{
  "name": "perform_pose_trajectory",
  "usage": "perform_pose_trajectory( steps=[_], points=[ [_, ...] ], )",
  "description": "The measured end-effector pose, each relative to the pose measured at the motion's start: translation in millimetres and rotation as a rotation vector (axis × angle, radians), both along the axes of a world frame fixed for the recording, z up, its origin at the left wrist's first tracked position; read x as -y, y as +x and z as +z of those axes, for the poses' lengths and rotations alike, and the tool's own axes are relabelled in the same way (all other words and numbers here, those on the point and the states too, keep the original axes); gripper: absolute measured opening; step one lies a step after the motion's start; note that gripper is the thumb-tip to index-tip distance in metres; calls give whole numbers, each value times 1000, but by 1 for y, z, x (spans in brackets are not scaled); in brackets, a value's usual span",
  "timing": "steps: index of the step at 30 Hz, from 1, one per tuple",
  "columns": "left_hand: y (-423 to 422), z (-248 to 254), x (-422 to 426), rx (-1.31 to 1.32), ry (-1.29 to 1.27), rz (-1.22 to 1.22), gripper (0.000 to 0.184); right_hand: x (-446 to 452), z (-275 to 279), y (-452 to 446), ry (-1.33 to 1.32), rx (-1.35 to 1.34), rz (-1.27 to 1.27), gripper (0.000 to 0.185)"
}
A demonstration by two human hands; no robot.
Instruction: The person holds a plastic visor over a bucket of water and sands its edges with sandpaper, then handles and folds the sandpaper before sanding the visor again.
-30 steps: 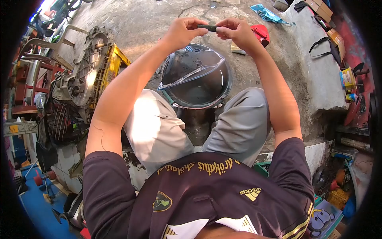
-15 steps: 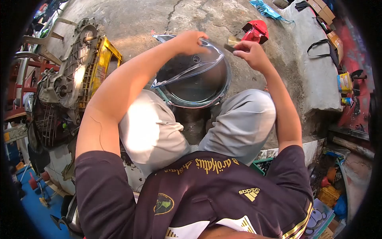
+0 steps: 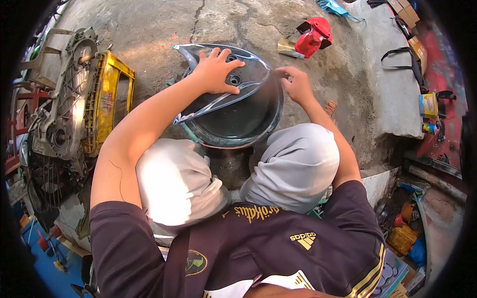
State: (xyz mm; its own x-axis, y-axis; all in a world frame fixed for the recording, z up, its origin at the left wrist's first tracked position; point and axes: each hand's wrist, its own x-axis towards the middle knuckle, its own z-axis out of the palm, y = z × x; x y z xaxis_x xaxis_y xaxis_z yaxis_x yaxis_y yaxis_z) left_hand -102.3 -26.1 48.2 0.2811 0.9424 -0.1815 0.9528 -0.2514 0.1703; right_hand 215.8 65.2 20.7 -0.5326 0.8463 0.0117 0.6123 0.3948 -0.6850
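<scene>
A clear, pointed headlight lens (image 3: 218, 103) with dark round openings lies across a dark round basin (image 3: 233, 144), which holds water. My left hand (image 3: 214, 72) spreads its fingers over the lens and holds it across its width. At the lens's right tip, my right hand (image 3: 296, 84) has its thumb and fingers bent together in a pinch. Whatever sits between those fingertips is blurred, and I cannot make it out. The basin stands on the floor in front of my knees.
A red plastic part (image 3: 314, 37) and a brassy piece (image 3: 289, 48) lie on the concrete floor (image 3: 164, 30) beyond my right hand. To the left are a yellow crate (image 3: 107, 94) and a metal engine casing (image 3: 62, 119). A concrete ledge (image 3: 392, 99) runs along the right.
My left hand has come down flatter over the lens with its fingers spread. My right hand has moved left and down to the lens tip; the small dark block it held is no longer distinct.
</scene>
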Motion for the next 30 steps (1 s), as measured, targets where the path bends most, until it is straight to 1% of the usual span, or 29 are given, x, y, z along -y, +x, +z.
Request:
perform_pose_trajectory(
  steps=[2, 4, 8, 10, 12, 17, 19, 20, 22, 23, 25, 26, 28, 29, 30],
  points=[
    [1, -3, 2, 0, 37, -7, 91, 2, -6, -2, 28, -9, -1, 34],
    [2, -6, 6, 2, 74, -12, 90, 3, -15, -3, 171, -49, 22, 33],
    [3, -14, 6, -9, 127, -3, 87, 10, -22, -3, 211, -43, 27, 34],
    [3, -18, 9, -15, 133, 4, 87, 11, -18, -5, 281, -16, 42, 35],
    [3, -19, 10, 22, 213, 3, 85, 11, -16, -7, 274, -3, 54, 34],
    [3, -17, 10, 15, 206, 2, 84, 7, -13, -8, 296, 10, 69, 29],
    [3, -19, 10, 29, 217, 0, 84, 8, -10, -7, 167, -21, 43, 25],
    [3, -19, 9, 27, 218, 0, 84, 9, -8, -6, 167, -23, 43, 25],
    [3, -19, 8, 28, 194, 6, 83, 10, 7, -10, 62, -169, -10, 23],
    [2, -17, 8, 22, 197, -2, 83, 10, 17, -11, 67, -175, -17, 23],
    [4, -7, 6, 106, 206, 38, 79, 8, 53, -12, 242, -244, 62, 31],
    [6, 4, 0, 101, 222, 23, 79, 9, 74, -14, 261, -247, 50, 31],
    [13, 46, -13, 473, -205, 177, 66, 18, 122, -20, 515, -296, 136, 34],
    [15, 58, -14, 860, -271, 130, 54, 21, 145, -19, 644, -255, 178, 35],
    [20, 80, -13, 850, -247, 109, 54, 26, 166, -18, 675, -258, 169, 35]
  ],
)
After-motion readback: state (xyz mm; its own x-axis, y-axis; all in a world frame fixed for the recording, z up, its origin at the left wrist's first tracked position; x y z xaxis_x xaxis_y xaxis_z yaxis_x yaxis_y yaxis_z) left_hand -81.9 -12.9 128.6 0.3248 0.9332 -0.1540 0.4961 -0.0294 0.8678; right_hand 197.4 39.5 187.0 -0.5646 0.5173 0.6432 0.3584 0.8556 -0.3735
